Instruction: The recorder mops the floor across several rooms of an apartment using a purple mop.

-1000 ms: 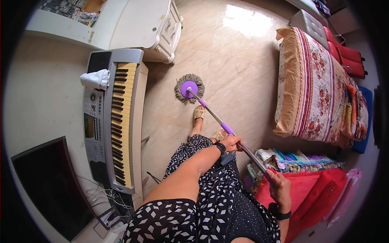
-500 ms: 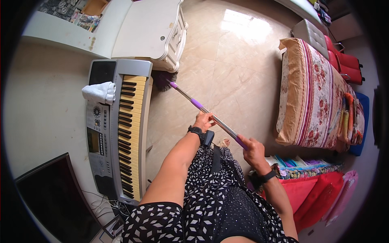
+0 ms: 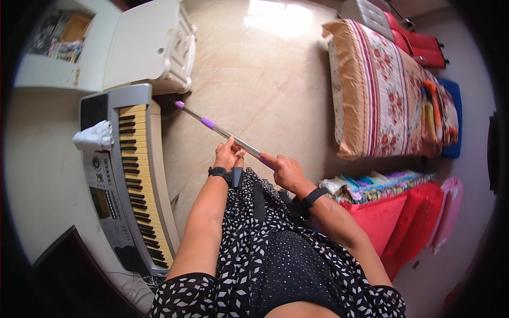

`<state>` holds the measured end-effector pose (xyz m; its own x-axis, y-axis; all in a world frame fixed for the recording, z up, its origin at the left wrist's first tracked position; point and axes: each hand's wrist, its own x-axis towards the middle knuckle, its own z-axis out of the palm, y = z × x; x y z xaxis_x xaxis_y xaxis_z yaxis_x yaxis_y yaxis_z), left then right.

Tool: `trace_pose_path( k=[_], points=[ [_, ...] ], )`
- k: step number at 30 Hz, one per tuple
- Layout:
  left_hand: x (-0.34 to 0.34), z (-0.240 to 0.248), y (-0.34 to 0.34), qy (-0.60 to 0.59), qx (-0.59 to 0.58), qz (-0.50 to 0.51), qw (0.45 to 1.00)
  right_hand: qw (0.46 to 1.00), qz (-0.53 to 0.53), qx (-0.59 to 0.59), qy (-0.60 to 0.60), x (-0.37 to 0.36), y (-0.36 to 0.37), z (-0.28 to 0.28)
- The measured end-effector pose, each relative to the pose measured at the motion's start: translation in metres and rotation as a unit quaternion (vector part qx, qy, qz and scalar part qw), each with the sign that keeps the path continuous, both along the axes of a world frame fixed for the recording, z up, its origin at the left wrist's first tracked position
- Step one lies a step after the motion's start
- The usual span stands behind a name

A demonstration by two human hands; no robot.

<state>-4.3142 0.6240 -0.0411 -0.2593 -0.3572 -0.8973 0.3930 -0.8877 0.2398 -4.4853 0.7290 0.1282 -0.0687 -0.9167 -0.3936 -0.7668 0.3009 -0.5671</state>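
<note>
A broom with a silver pole and purple grips slants from my right hand toward the far left. Its dark head is mostly hidden in the gap between a white cabinet and an electronic keyboard. Around the pole's upper end, my right hand is closed on the purple handle, its index finger lying along it. Lower on the pole, my left hand holds the bare metal loosely, palm partly turned up. A folded white cloth lies on the keyboard.
Pale tiles make up the floor. To the right stands a bed-like piece under a floral cover, with a red and grey seat behind it. Red fabric hangs at near right. A dark screen and cables are at lower left.
The broom's head has slid farther into the gap beside the cabinet. Both hands have moved forward and left with the pole, and the whole view has shifted.
</note>
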Motion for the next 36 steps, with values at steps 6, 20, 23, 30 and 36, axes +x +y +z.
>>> trace_pose_path(
  k=[6, 20, 23, 30, 36],
  points=[
    [-0.030, 0.005, 0.051, 0.013, -0.016, -0.089, 0.996, 0.999, -0.046, -0.012, -0.004, -0.050, 0.088, 0.025],
    [-0.236, 0.044, 0.339, 0.217, 0.144, -0.375, 0.890, 0.924, -0.372, 0.065, 0.062, -0.132, 0.418, 0.127],
    [-0.269, 0.060, 0.368, 0.179, 0.104, -0.445, 0.872, 0.874, -0.469, 0.119, 0.049, -0.113, 0.442, 0.134],
    [-0.315, 0.049, 0.396, 0.058, 0.051, -0.583, 0.808, 0.811, -0.565, 0.094, -0.121, -0.069, 0.467, 0.121],
    [-0.297, 0.044, 0.457, 0.159, 0.149, -0.533, 0.818, 0.797, -0.574, 0.145, -0.119, -0.071, 0.458, 0.197]
  ],
)
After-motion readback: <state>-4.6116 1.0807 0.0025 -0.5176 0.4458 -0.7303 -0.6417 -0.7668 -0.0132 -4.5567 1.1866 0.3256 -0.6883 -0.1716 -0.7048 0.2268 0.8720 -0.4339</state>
